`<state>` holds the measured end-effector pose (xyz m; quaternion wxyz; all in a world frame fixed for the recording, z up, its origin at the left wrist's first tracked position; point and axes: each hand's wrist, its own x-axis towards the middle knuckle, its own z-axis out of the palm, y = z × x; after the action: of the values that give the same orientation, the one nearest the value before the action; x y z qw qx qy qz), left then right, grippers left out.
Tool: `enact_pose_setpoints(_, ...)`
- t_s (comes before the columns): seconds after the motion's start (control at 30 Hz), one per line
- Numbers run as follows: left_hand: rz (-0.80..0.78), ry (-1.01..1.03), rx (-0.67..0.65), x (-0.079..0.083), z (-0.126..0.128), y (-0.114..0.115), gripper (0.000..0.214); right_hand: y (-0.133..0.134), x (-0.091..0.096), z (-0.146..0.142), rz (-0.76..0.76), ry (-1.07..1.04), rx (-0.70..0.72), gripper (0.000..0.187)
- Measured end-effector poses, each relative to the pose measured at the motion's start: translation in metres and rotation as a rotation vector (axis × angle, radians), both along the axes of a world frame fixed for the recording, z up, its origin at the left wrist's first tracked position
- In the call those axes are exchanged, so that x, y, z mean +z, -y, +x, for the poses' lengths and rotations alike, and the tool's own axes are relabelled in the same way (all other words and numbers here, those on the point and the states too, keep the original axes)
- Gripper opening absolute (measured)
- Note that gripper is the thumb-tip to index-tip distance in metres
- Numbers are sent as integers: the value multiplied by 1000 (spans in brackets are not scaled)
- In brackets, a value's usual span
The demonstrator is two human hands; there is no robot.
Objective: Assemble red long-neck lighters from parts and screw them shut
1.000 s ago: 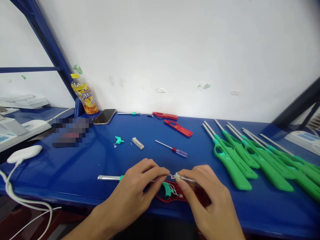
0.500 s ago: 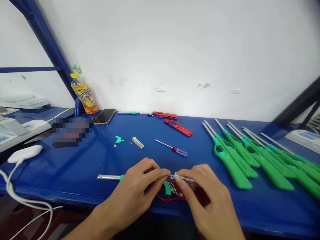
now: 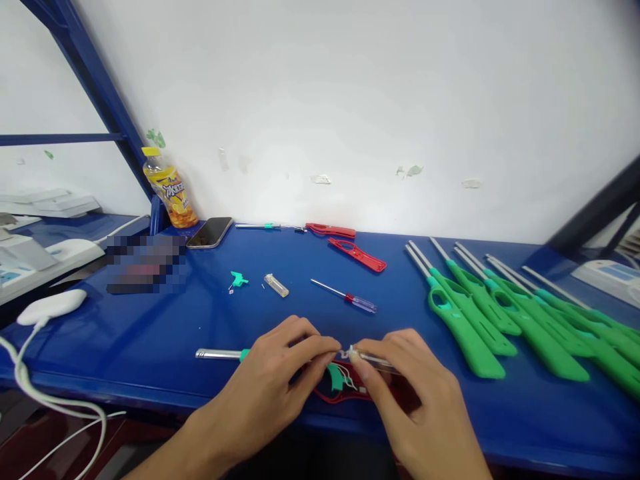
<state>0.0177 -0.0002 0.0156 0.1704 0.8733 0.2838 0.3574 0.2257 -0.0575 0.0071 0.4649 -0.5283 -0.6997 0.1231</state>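
Observation:
An opened red stick lighter point(image 3: 350, 393) lies at the near edge of the blue bench point(image 3: 150, 333), its metal tube point(image 3: 216, 355) pointing left and a teal trigger point(image 3: 335, 377) and thin wires showing inside. My left hand point(image 3: 280, 380) rests on it, fingers pinched together at a small clear part point(image 3: 350, 354). My right hand point(image 3: 415, 393) pinches the same part from the right, which runs on as a clear tube under its fingers. The fingertips of both hands almost touch.
Several finished green stick lighters point(image 3: 470, 327) lie in a row at right. Further back lie a small screwdriver point(image 3: 345, 297), a clear tube point(image 3: 276, 285), a teal trigger piece point(image 3: 237, 280), two red shell halves point(image 3: 356, 254), a phone point(image 3: 210, 233) and a drink bottle point(image 3: 167, 187). A white cable point(image 3: 30, 387) hangs at left.

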Motion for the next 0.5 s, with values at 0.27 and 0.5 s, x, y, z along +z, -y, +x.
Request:
enact_pose_setpoints(0.27,-1,-15,-14,0,0,1,19,1,0,-1,-17,-16,27,14)
enact_pose_setpoints(0.5,20,-21,-13,-1,0,1,19,0,0,1,-14,9,23,15)
